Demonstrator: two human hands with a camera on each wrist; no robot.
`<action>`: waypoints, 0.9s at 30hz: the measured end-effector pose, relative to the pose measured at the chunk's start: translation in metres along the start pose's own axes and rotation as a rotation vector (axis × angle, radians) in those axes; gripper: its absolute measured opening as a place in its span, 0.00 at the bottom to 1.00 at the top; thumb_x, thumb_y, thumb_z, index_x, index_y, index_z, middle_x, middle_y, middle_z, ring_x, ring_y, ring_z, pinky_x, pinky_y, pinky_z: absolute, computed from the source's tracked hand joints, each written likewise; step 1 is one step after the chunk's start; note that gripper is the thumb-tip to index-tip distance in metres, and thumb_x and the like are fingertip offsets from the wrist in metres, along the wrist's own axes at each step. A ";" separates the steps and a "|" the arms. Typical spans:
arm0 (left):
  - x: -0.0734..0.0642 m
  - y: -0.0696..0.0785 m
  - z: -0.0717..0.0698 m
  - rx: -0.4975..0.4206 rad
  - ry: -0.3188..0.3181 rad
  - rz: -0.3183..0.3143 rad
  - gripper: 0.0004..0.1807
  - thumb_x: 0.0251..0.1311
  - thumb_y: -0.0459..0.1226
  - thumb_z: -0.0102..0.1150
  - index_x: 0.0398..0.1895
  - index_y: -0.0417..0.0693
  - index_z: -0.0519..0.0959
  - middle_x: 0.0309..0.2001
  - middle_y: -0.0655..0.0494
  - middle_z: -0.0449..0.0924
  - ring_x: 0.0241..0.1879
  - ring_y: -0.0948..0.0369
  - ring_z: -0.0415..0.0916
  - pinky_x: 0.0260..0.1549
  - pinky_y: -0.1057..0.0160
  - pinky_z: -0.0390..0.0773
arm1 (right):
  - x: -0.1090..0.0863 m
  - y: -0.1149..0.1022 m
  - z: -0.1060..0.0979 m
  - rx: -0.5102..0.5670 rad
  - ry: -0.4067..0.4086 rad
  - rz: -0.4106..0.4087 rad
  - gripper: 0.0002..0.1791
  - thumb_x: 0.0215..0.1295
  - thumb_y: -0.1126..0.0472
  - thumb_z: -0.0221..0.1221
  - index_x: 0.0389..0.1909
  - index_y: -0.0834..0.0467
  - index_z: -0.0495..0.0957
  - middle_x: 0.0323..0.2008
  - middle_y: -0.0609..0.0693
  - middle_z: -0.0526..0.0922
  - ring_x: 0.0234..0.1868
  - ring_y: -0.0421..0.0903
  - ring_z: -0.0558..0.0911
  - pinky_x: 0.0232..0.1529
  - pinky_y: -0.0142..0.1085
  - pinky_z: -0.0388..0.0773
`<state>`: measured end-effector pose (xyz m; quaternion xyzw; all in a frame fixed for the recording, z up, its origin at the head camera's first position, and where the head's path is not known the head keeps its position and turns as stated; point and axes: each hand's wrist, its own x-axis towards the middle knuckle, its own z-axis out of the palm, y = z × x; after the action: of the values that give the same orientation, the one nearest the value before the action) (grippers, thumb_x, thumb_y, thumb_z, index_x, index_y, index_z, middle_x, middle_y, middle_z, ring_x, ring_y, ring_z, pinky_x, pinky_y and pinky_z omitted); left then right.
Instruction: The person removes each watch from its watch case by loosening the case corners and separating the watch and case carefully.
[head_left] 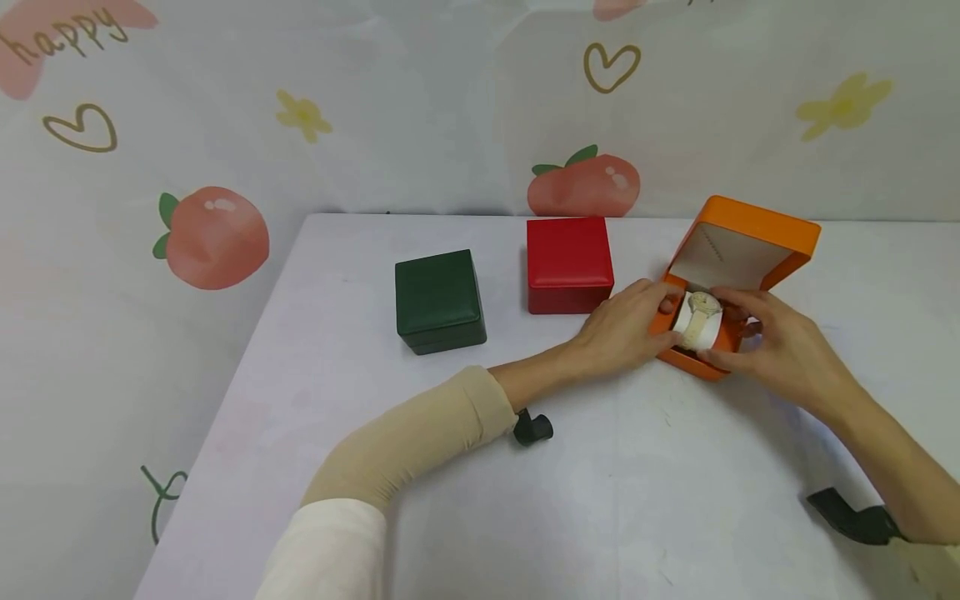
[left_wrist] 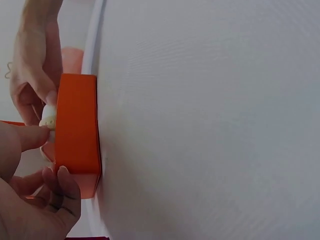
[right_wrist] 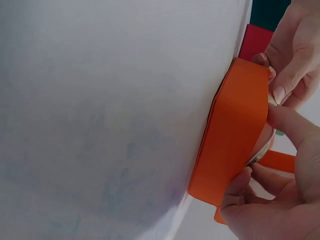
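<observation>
The orange watch box is at the right of the frame, on the white surface, with its lid up. Inside, a wristwatch goes around a white cushion. The left hand has its fingers bent around the box's left side, thumb at the cushion. The right hand grips the right side, thumb near the cushion. A closed red box sits near the upper middle, and a closed green box sits left of it.
</observation>
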<state>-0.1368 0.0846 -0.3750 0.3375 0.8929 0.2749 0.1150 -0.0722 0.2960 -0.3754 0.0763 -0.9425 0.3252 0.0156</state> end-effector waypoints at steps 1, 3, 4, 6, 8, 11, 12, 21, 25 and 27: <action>0.001 0.000 -0.001 0.004 -0.010 -0.002 0.30 0.63 0.48 0.65 0.66 0.49 0.71 0.50 0.64 0.74 0.49 0.71 0.70 0.42 0.79 0.70 | -0.001 0.000 0.000 0.000 0.002 -0.004 0.39 0.49 0.65 0.75 0.64 0.65 0.73 0.48 0.59 0.76 0.40 0.50 0.75 0.33 0.15 0.66; 0.002 0.000 -0.002 0.000 -0.031 -0.005 0.31 0.63 0.48 0.65 0.68 0.49 0.70 0.51 0.65 0.73 0.49 0.71 0.69 0.42 0.79 0.70 | -0.002 0.001 0.000 -0.004 0.009 -0.014 0.38 0.49 0.64 0.76 0.63 0.64 0.73 0.49 0.58 0.76 0.40 0.42 0.74 0.32 0.17 0.66; 0.002 0.000 -0.003 -0.004 -0.044 -0.003 0.32 0.63 0.48 0.65 0.68 0.49 0.70 0.51 0.65 0.73 0.50 0.71 0.69 0.43 0.79 0.70 | -0.002 0.001 0.000 -0.005 0.013 -0.023 0.38 0.49 0.64 0.76 0.63 0.64 0.73 0.49 0.58 0.76 0.39 0.38 0.73 0.31 0.18 0.66; 0.003 0.000 -0.004 -0.019 -0.067 0.000 0.33 0.63 0.49 0.65 0.69 0.49 0.69 0.50 0.65 0.73 0.50 0.71 0.68 0.43 0.79 0.70 | -0.003 0.001 0.000 0.003 0.020 -0.029 0.38 0.48 0.64 0.76 0.63 0.63 0.74 0.49 0.57 0.76 0.38 0.33 0.71 0.31 0.18 0.66; 0.004 -0.001 -0.005 -0.023 -0.092 0.006 0.34 0.63 0.49 0.65 0.70 0.50 0.69 0.50 0.65 0.72 0.50 0.71 0.68 0.43 0.79 0.69 | -0.004 0.001 0.000 0.009 0.029 -0.029 0.38 0.47 0.65 0.76 0.62 0.62 0.75 0.49 0.54 0.76 0.37 0.29 0.68 0.31 0.19 0.66; 0.005 -0.002 -0.007 -0.015 -0.130 0.013 0.35 0.63 0.49 0.64 0.72 0.50 0.67 0.51 0.64 0.71 0.50 0.70 0.67 0.44 0.78 0.69 | -0.005 0.000 0.001 0.018 0.034 -0.028 0.38 0.46 0.66 0.77 0.62 0.59 0.76 0.48 0.52 0.76 0.38 0.32 0.69 0.32 0.19 0.65; 0.005 -0.003 -0.008 -0.011 -0.144 0.015 0.36 0.63 0.50 0.64 0.72 0.51 0.66 0.52 0.64 0.71 0.51 0.70 0.67 0.45 0.78 0.69 | -0.005 0.000 0.000 0.013 0.034 -0.029 0.38 0.45 0.65 0.77 0.62 0.59 0.76 0.49 0.52 0.76 0.38 0.34 0.70 0.31 0.20 0.65; 0.009 -0.008 -0.011 -0.016 -0.242 0.048 0.43 0.61 0.52 0.66 0.76 0.50 0.60 0.55 0.63 0.69 0.55 0.70 0.65 0.51 0.79 0.66 | -0.008 -0.001 -0.004 0.083 -0.025 -0.032 0.42 0.49 0.64 0.77 0.67 0.59 0.71 0.56 0.54 0.72 0.53 0.49 0.80 0.42 0.15 0.65; 0.010 -0.010 -0.010 -0.026 -0.247 0.086 0.44 0.60 0.51 0.68 0.76 0.48 0.60 0.55 0.62 0.70 0.55 0.70 0.65 0.50 0.80 0.65 | -0.008 0.001 -0.002 0.165 -0.026 -0.035 0.42 0.48 0.68 0.76 0.67 0.60 0.72 0.55 0.50 0.71 0.49 0.20 0.72 0.47 0.10 0.66; 0.011 -0.011 -0.011 -0.038 -0.244 0.100 0.44 0.59 0.50 0.69 0.75 0.47 0.61 0.54 0.62 0.71 0.54 0.70 0.66 0.50 0.81 0.65 | -0.008 0.001 -0.001 0.184 -0.021 -0.042 0.41 0.47 0.69 0.76 0.66 0.60 0.73 0.54 0.48 0.71 0.48 0.17 0.70 0.48 0.10 0.66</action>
<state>-0.1550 0.0804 -0.3729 0.4105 0.8490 0.2538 0.2154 -0.0644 0.2985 -0.3764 0.1004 -0.9069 0.4091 0.0052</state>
